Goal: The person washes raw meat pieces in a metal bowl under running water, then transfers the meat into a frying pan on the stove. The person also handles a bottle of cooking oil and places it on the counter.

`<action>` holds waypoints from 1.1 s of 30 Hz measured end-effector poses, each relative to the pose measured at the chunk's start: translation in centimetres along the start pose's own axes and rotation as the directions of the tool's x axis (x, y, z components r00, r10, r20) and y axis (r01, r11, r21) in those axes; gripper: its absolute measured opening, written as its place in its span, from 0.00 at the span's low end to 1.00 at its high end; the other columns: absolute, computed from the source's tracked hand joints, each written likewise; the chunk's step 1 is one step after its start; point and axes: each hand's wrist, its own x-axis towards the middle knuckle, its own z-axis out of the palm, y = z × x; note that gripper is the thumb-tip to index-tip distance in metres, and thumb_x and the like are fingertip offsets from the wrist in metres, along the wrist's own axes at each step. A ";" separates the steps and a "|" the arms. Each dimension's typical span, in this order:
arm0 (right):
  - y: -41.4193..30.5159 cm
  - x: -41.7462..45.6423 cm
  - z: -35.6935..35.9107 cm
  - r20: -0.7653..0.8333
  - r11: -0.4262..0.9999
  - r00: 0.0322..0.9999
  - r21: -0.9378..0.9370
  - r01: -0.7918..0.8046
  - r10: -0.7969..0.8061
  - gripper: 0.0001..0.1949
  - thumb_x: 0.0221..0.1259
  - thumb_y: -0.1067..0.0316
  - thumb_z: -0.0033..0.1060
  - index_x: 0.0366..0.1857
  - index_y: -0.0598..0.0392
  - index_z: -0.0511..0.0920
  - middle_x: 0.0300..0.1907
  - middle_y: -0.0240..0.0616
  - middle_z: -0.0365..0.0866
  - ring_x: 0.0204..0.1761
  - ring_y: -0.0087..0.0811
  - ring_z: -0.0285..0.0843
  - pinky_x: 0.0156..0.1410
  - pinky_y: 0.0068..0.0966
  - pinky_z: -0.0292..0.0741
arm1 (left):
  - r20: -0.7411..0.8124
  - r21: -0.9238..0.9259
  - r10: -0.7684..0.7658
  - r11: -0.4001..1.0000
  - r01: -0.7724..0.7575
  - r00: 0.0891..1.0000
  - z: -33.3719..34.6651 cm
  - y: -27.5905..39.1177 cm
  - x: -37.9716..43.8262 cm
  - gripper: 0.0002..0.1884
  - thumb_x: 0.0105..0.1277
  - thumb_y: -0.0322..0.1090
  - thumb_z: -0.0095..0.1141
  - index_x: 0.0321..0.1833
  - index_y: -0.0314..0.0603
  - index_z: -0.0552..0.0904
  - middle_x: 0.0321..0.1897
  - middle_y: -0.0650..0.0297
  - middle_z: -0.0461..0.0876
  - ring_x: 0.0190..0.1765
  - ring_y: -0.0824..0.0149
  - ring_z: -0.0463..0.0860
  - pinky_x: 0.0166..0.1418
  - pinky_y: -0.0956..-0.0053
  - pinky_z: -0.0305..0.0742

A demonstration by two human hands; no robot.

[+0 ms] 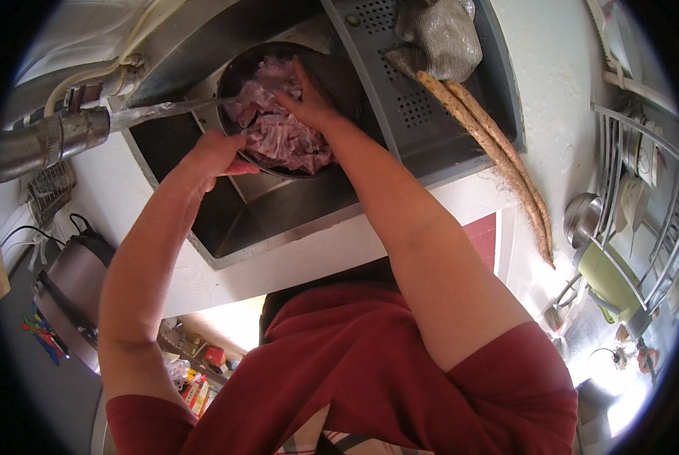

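Observation:
Pieces of raw meat (pixel 282 136) lie heaped in a dark round pan (pixel 342 74) in the left basin of a metal sink (pixel 294 230). My left hand (pixel 220 152) grips the near left rim of the pan, thumb at the inside edge and fingers beneath. My right hand (pixel 311 102) rests with spread fingers against the meat on the far right side; whether it grips a piece I cannot tell. From the faucet (pixel 55 142) at the left, a stream of water (pixel 169 109) runs towards the meat at the pan's left rim.
A perforated grey drainer (pixel 413 108) beside the basin holds a mesh cloth (pixel 447 42). Two long hairy roots (pixel 493 142) lie across its edge onto the counter. Farther right stand metal bowls (pixel 582 219), a dish rack (pixel 612 170) and a green board (pixel 610 276). A rice cooker (pixel 72 278) is at the left.

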 end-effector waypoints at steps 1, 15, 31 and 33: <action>0.5 0.2 0.0 -0.008 1.000 1.000 0.010 0.013 -0.013 0.49 0.59 0.48 0.66 0.78 0.46 0.42 0.77 0.51 0.48 0.79 0.46 0.46 0.79 0.33 0.51 | 0.004 0.004 0.004 1.000 -0.004 1.000 0.0 0.1 0.0 0.18 0.63 0.29 0.49 0.54 0.25 0.77 0.42 0.48 0.84 0.35 0.59 0.88 0.39 0.73 0.88; 1.6 1.3 -0.4 -0.034 0.995 0.999 0.092 0.028 -0.025 0.53 0.55 0.48 0.71 0.78 0.47 0.41 0.77 0.53 0.49 0.79 0.44 0.46 0.78 0.33 0.51 | 0.050 0.036 -0.002 0.999 0.001 0.999 0.2 2.5 -1.0 0.18 0.65 0.32 0.51 0.53 0.22 0.76 0.43 0.49 0.84 0.36 0.59 0.88 0.41 0.74 0.87; 1.0 1.4 -1.4 -0.012 0.985 1.000 0.173 -0.022 0.024 0.53 0.53 0.46 0.71 0.78 0.49 0.43 0.75 0.52 0.55 0.77 0.44 0.51 0.77 0.32 0.54 | 0.062 0.044 0.024 0.999 -0.027 0.998 0.0 4.1 -1.8 0.24 0.65 0.39 0.59 0.53 0.21 0.75 0.38 0.48 0.87 0.33 0.63 0.89 0.44 0.75 0.84; 0.9 1.3 -1.4 0.002 0.982 1.000 0.189 -0.003 0.003 0.53 0.55 0.42 0.68 0.78 0.48 0.43 0.77 0.50 0.50 0.78 0.43 0.47 0.78 0.33 0.52 | 0.059 0.031 0.050 0.998 -0.052 0.997 0.1 4.0 -2.1 0.24 0.65 0.40 0.60 0.53 0.22 0.76 0.38 0.48 0.87 0.33 0.64 0.89 0.43 0.76 0.83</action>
